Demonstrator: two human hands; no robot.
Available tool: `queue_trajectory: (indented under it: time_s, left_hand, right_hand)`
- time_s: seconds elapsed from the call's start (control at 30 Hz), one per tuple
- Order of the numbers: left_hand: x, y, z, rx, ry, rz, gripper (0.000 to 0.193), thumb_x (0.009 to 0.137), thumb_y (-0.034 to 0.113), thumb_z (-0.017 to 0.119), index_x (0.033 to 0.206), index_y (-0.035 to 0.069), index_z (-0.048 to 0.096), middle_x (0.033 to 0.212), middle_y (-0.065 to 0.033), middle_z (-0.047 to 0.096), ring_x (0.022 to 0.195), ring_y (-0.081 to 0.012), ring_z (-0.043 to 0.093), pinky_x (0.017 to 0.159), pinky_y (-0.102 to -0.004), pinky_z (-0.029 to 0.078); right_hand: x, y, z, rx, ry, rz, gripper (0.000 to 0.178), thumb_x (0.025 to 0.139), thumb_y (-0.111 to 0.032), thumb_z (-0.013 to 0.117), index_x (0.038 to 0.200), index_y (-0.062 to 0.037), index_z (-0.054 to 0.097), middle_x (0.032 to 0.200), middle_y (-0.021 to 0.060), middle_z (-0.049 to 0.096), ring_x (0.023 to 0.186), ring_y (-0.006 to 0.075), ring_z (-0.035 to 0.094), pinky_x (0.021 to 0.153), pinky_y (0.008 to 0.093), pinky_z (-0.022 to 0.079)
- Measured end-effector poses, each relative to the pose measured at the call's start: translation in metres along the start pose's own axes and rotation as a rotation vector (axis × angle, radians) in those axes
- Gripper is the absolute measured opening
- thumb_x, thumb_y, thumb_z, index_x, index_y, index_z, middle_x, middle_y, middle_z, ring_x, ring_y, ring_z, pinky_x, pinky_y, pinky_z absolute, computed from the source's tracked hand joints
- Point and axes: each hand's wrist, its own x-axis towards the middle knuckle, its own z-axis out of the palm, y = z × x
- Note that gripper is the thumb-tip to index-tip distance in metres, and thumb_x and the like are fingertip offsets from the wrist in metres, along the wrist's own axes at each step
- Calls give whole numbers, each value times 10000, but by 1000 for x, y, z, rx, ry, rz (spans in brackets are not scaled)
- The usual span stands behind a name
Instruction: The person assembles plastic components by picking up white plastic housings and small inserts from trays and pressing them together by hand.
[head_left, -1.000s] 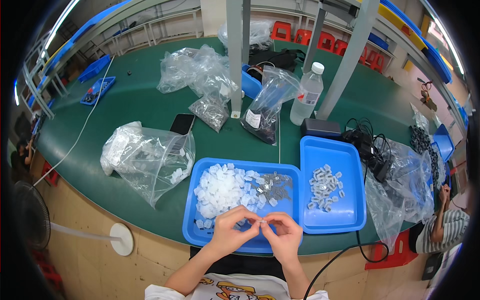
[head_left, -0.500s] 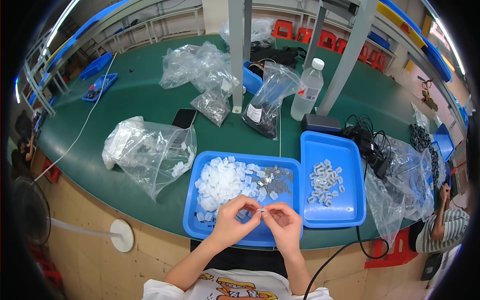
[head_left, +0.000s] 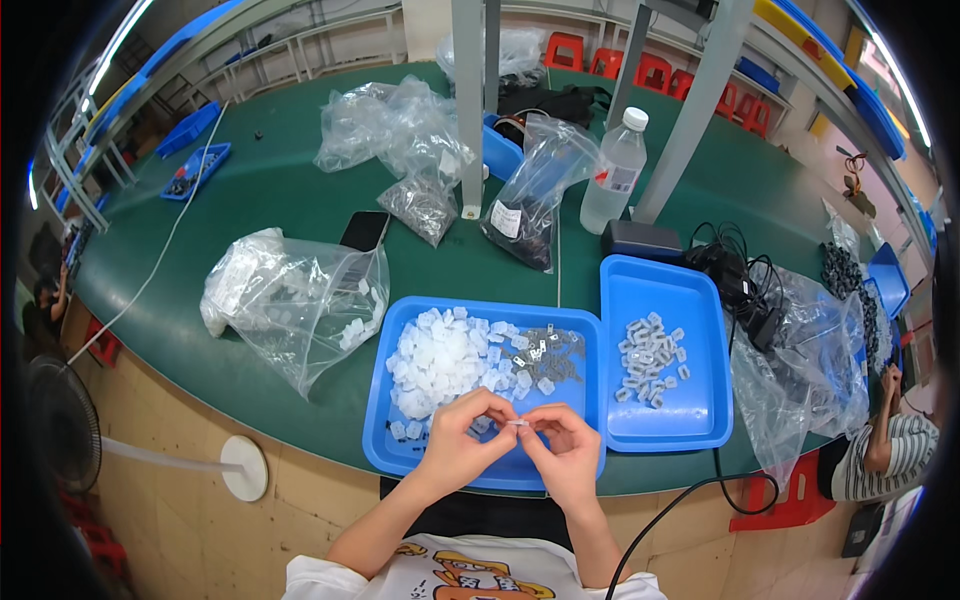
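Over the front of a blue tray [head_left: 377, 420], my left hand [head_left: 466, 437] and my right hand [head_left: 563, 445] meet fingertip to fingertip. Between them they pinch one small translucent plastic piece [head_left: 518, 423]; its details are too small to make out. Behind my left hand lies a heap of white translucent plastic pieces [head_left: 437, 365]. To its right, in the same tray, are many small grey metal parts [head_left: 558, 358]. A second blue tray [head_left: 668, 432], on the right, holds a loose pile of clear pieces with grey in them [head_left: 652, 362].
A clear bag of white pieces [head_left: 300, 300] and a black phone [head_left: 365, 231] lie to the left. Behind the trays stand a bag of dark parts [head_left: 530, 215], a water bottle [head_left: 612, 175] and metal posts [head_left: 468, 110]. Black cables [head_left: 735, 280] lie at the right. A person [head_left: 885, 455] sits far right.
Both hands stay together over the tray, their fingertips shifting slightly around the small piece. The whole view has moved a little; the trays and piles look the same.
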Motion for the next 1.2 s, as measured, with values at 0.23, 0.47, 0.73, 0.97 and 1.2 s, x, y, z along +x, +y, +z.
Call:
queue_trajectory:
  time_s: [0.23, 0.47, 0.73, 0.97, 1.2]
  left_hand:
    - [5, 9, 1, 192, 7, 124, 106, 747, 9, 671, 824, -2, 600, 765, -82, 591, 703, -179, 603, 637, -268, 473]
    - [5, 6, 2, 174, 112, 151, 161, 726, -2, 671, 882, 24, 643, 763, -76, 611, 687, -177, 618, 633, -274, 489]
    - [6, 4, -1, 76, 134, 123, 268, 765, -39, 636, 1010, 53, 698, 811, -64, 618, 749, -148, 621, 678, -256, 482]
    - [4, 5, -4, -17, 82, 52, 296, 783, -98, 601, 1054, -9, 678, 882, -72, 572, 817, -138, 563, 738, -248, 460]
    - [4, 6, -5, -113, 75, 47, 299, 785, -102, 604, 1067, -26, 669, 914, -81, 585, 838, -140, 571, 749, -252, 468]
  right_hand:
    - [-1, 2, 2, -108, 25, -28, 138, 812, 82, 635, 946, 54, 619, 951, 92, 623, 845, 129, 599, 756, 253, 488]
    - [0, -5, 4, -75, 54, 44, 184, 813, 67, 653, 994, 40, 632, 931, 97, 635, 847, 135, 615, 764, 259, 498]
    - [26, -28, -24, -894, 126, -274, 212, 788, 22, 670, 995, -19, 648, 1012, 136, 601, 986, 279, 560, 895, 388, 441]
    - [69, -36, -34, -1284, 12, -399, 177, 764, -20, 678, 940, -39, 669, 1190, 162, 508, 1129, 365, 434, 944, 448, 387]
    - [79, -22, -34, -1326, -180, -403, 122, 767, -48, 680, 885, -23, 675, 1150, 135, 536, 1099, 341, 454, 918, 443, 369]
